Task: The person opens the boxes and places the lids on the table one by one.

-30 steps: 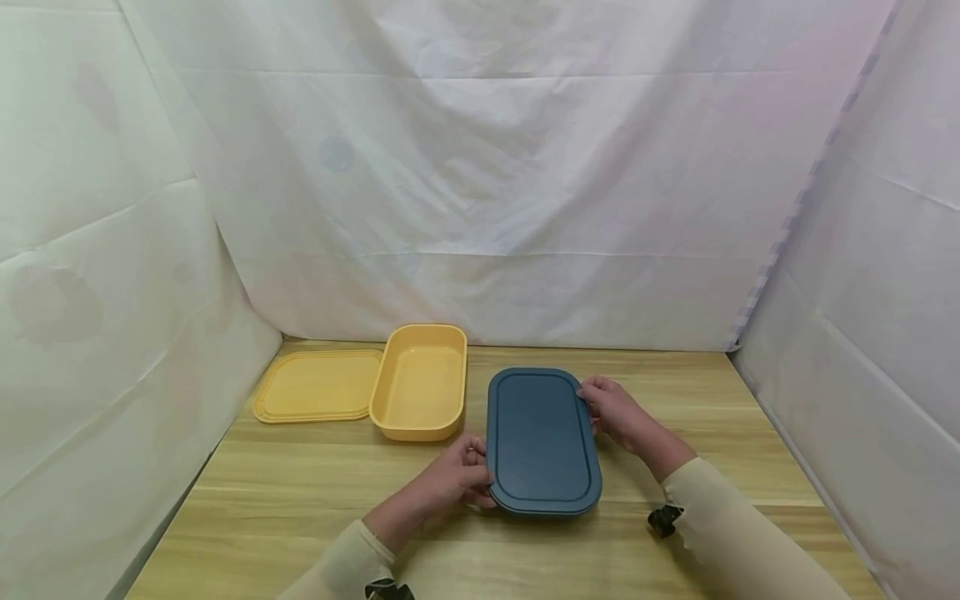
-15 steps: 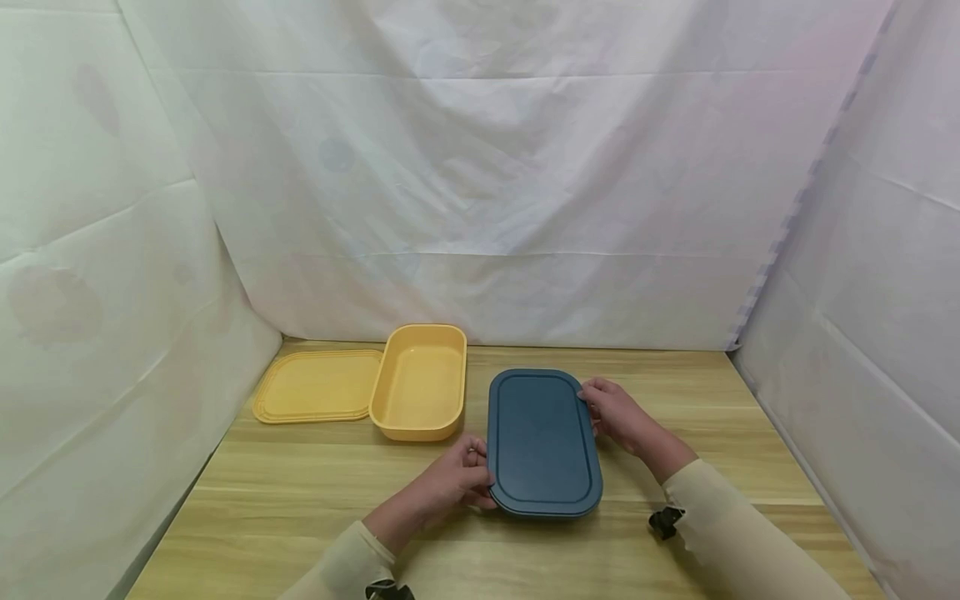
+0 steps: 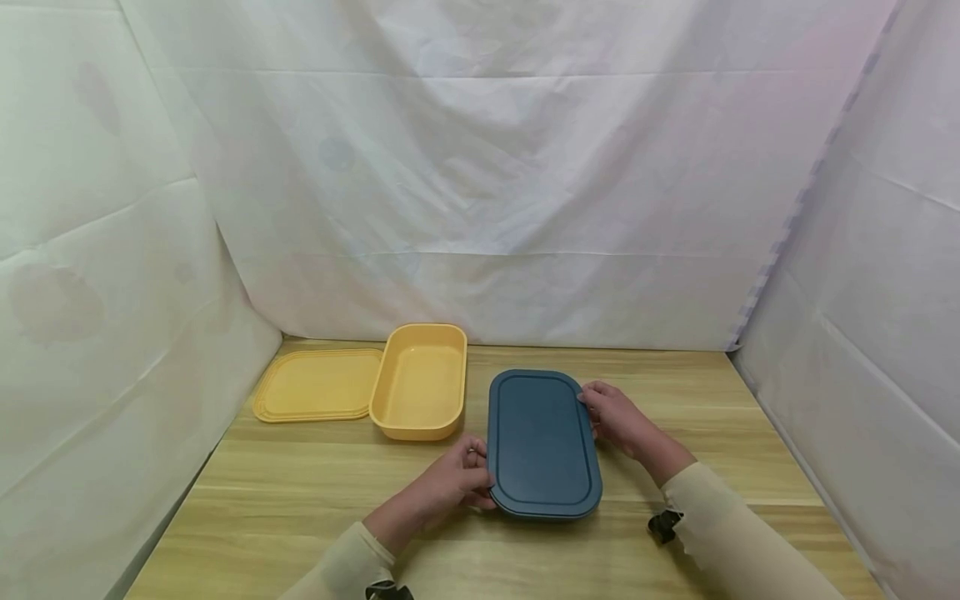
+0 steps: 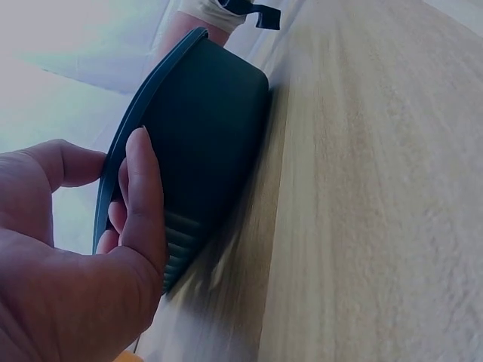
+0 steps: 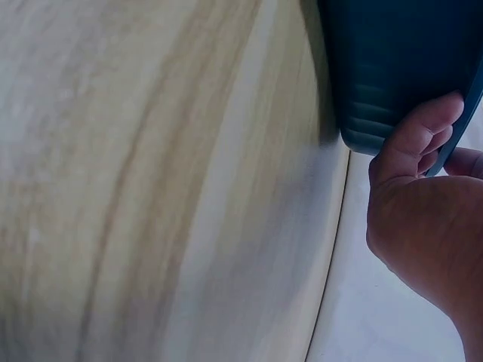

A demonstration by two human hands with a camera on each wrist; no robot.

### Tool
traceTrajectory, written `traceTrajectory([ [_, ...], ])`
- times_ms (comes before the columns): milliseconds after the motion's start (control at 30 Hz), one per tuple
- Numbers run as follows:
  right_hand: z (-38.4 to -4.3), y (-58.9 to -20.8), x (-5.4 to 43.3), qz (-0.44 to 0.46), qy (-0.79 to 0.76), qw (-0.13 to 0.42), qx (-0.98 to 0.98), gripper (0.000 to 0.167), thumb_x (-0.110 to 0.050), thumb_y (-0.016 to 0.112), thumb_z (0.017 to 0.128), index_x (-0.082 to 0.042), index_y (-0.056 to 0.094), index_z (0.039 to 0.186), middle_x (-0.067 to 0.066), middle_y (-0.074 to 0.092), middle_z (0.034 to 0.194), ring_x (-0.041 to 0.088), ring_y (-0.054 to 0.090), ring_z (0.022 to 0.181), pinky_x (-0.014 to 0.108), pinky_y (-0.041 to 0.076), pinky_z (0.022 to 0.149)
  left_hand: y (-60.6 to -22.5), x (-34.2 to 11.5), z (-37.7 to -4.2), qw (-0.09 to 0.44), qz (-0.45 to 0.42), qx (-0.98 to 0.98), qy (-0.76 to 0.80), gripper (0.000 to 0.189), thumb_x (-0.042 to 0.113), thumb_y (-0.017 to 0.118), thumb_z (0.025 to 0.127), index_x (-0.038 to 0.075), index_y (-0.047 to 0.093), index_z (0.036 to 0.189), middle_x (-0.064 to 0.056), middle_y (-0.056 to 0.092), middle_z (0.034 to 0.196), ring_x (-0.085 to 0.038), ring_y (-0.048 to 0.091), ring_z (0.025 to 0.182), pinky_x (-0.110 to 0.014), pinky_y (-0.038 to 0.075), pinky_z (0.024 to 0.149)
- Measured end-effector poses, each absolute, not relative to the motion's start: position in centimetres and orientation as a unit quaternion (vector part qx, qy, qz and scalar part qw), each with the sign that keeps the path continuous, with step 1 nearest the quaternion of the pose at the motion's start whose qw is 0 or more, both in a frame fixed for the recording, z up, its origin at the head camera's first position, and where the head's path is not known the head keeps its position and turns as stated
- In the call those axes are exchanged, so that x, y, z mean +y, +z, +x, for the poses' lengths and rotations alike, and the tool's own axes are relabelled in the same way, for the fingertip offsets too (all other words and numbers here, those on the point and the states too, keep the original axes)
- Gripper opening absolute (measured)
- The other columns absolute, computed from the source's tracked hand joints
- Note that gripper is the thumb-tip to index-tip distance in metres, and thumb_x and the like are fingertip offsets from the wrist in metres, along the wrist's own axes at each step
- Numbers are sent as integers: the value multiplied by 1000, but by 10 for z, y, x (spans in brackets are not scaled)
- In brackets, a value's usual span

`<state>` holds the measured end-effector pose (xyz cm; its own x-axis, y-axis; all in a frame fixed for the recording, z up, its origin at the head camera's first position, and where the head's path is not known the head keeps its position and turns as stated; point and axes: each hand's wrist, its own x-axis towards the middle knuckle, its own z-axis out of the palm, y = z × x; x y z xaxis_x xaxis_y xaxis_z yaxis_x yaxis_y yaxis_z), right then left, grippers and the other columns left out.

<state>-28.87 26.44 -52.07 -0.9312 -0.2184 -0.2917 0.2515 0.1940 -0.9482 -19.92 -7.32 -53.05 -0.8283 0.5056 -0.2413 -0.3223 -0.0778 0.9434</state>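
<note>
Left hand and right hand pinch a dark-blue, rounded rectangular plastic lid by its rim, atop the matching box, right of an open yellow rectangular plastic tub on the wood-grain counter, apparently working the lid's fit; even force seems called for next.

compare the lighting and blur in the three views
Head: bright, fairly even, the blue lid clearly outlined; left wrist: darker, the cloth backdrop pale and washed out; right wrist: dim, the wooden table soft and out of focus.
</note>
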Motion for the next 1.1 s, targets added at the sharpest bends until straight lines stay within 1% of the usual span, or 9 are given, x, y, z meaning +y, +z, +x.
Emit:
traceTrajectory([
  [267, -288, -523, 265, 13, -641, 184, 745, 24, -21, 48, 116, 1, 52, 126, 7, 62, 90, 18, 61, 75, 32, 56, 64, -531, -74, -197, 276, 78, 632, 720, 40, -3, 67, 94, 2, 43, 127, -15, 66, 108, -24, 74, 83, -38, 67, 72],
  [433, -288, -522, 266, 10, -641, 186, 745, 25, -22, 48, 117, 1, 52, 127, 8, 61, 90, 19, 59, 75, 33, 55, 64, -522, -72, -193, 237, 90, 697, 671, 46, 4, 71, 97, 4, 44, 134, -13, 63, 107, -26, 72, 77, -42, 66, 70],
  [500, -288, -521, 266, 5, -639, 189, 746, 27, -23, 48, 117, 2, 51, 128, 8, 61, 91, 19, 59, 76, 33, 55, 65, -518, -72, -190, 192, 101, 753, 621, 48, 12, 75, 99, 6, 46, 137, -11, 62, 108, -22, 69, 82, -37, 63, 72],
  [600, -288, -521, 266, 8, -640, 191, 744, 28, -23, 49, 117, 2, 52, 129, 8, 63, 92, 20, 61, 77, 33, 56, 65, -513, -69, -186, 103, 119, 838, 522, 53, 26, 81, 101, 9, 50, 140, -8, 61, 112, -19, 65, 92, -36, 56, 79],
  [667, -288, -520, 266, 9, -640, 193, 744, 28, -23, 49, 117, 2, 52, 130, 9, 63, 92, 20, 61, 77, 33, 57, 66, -511, -66, -183, 49, 133, 876, 462, 56, 33, 83, 99, 9, 53, 140, -8, 61, 118, -19, 62, 101, -38, 54, 86],
  [733, -288, -520, 266, 8, -641, 195, 743, 29, -23, 49, 117, 2, 52, 131, 9, 64, 93, 20, 62, 78, 33, 57, 66, -510, -62, -181, 12, 150, 896, 418, 57, 36, 83, 99, 8, 55, 141, -8, 60, 125, -20, 63, 109, -43, 56, 91],
  [900, -287, -517, 266, 4, -636, 195, 747, 33, -26, 49, 117, 3, 51, 132, 8, 63, 93, 19, 61, 78, 34, 58, 67, -509, -54, -179, -27, 184, 921, 343, 65, 43, 80, 99, 7, 56, 147, -11, 55, 141, -25, 61, 123, -49, 57, 102],
  [1000, -287, -515, 266, 9, -631, 194, 751, 33, -29, 50, 118, 2, 53, 129, 7, 60, 90, 19, 58, 76, 34, 57, 67, -508, -51, -179, -29, 189, 931, 311, 75, 49, 79, 99, 5, 53, 154, -14, 52, 151, -28, 59, 131, -50, 55, 108],
  [1100, -288, -514, 265, 16, -620, 193, 760, 36, -34, 51, 118, 1, 55, 126, 6, 57, 88, 19, 57, 74, 34, 57, 66, -509, -47, -179, -17, 191, 941, 279, 89, 59, 75, 100, 4, 45, 163, -18, 45, 163, -33, 53, 143, -53, 50, 115],
])
